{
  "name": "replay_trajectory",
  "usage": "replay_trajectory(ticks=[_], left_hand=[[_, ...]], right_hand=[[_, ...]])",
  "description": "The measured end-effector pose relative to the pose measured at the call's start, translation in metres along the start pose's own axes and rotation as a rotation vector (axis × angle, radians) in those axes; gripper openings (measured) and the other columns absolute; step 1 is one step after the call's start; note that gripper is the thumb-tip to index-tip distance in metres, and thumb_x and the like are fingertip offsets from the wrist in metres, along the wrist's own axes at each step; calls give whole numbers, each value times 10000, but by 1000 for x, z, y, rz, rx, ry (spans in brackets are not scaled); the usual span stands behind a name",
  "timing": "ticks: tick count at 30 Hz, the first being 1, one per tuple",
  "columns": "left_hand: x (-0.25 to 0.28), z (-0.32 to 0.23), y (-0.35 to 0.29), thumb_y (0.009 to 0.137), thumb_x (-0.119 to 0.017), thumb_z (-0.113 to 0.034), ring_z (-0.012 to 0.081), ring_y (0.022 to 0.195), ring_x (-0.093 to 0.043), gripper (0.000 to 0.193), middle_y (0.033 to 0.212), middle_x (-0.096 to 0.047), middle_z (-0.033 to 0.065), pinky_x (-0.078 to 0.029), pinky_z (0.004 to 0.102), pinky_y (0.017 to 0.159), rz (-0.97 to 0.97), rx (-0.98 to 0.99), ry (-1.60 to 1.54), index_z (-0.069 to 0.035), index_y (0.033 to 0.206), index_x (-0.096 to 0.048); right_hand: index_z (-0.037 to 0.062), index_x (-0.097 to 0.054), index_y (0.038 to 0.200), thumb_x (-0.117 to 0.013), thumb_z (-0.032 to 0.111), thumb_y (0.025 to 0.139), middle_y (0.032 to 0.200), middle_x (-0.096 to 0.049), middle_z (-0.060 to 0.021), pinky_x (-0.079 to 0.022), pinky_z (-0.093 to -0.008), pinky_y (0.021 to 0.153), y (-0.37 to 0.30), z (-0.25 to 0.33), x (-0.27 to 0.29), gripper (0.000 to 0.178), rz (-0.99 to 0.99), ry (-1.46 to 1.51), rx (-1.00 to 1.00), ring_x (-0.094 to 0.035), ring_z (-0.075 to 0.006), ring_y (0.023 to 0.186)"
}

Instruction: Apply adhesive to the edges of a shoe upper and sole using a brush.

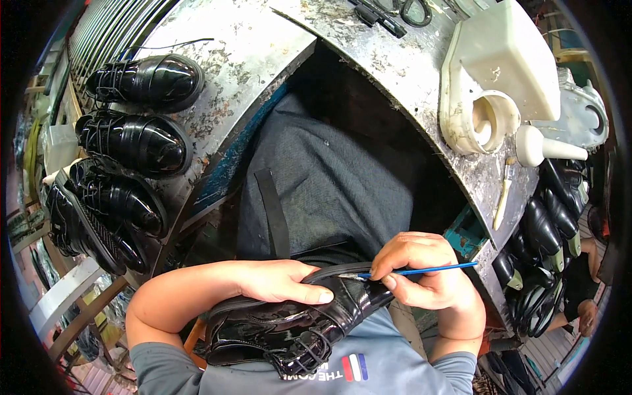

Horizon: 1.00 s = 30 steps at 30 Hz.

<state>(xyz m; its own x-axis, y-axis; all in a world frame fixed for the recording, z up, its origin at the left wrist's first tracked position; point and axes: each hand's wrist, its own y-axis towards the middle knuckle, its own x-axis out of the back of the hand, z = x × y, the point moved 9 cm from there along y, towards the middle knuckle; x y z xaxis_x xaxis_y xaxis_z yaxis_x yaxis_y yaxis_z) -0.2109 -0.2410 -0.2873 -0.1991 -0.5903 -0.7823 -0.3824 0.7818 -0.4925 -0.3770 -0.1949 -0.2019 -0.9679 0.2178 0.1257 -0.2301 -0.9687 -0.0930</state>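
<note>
Against my lap lies a glossy black lace-up shoe, tilted so that part of its sole edge faces up. My left hand grips it, thumb pressed on the upper and the other fingers hidden beneath. A thin blue-handled paintbrush is pinched between the thumb and fingers of my right hand. Its pale tip touches the shoe beside the sole edge, close to a textured panel. Whether a second shoe is beneath the first, I cannot tell.
Several glossy black shoes stand on the left worktop. The right worktop bears a white glue container, a white nozzle piece and a brush. Black shoe forms hang beyond it, near another person's hand.
</note>
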Motion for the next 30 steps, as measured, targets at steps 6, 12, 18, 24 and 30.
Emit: replay_trajectory(ticks=[6,12,18,24,30], left_hand=[[-1,-3,-4,989,-563,-347,143,1070,-535,496,1155,-608,56,-439,311,959,-34,36,-126,-2,1339,-496],[10,-24,-6,990,-563,-393,131,1045,-546,501,1120,-631,51,-435,304,959,-139,-108,90,18,1275,-580],[12,-23,0,979,-577,-426,99,949,-577,497,1033,-657,36,-471,270,871,-170,-42,33,28,1170,-645],[1,-27,3,976,-587,-412,88,883,-585,468,970,-665,23,-481,257,821,-101,-4,23,33,1092,-673],[10,-10,10,963,-579,-478,99,860,-597,530,945,-676,38,-488,260,796,-188,45,-2,32,1062,-685]], right_hand=[[23,-672,870,-679,60,786,808,-688,-109,-526,-345,678,-5,2,15,92,-39,5,17,-670,-265,728],[-18,-648,888,-634,67,848,858,-673,-150,-509,-323,725,-31,20,70,95,-508,103,86,-636,-226,778],[-37,-635,1002,-583,-13,915,950,-643,-88,-486,-265,795,-79,24,145,103,-1044,-309,31,-617,-137,844],[-23,-646,1004,-610,24,927,884,-650,-45,-465,-238,739,-74,8,169,98,-1008,-532,-53,-572,-97,796],[-27,-646,1024,-594,17,935,914,-660,-67,-485,-243,773,-75,13,171,112,-1024,-526,5,-617,-122,847]])
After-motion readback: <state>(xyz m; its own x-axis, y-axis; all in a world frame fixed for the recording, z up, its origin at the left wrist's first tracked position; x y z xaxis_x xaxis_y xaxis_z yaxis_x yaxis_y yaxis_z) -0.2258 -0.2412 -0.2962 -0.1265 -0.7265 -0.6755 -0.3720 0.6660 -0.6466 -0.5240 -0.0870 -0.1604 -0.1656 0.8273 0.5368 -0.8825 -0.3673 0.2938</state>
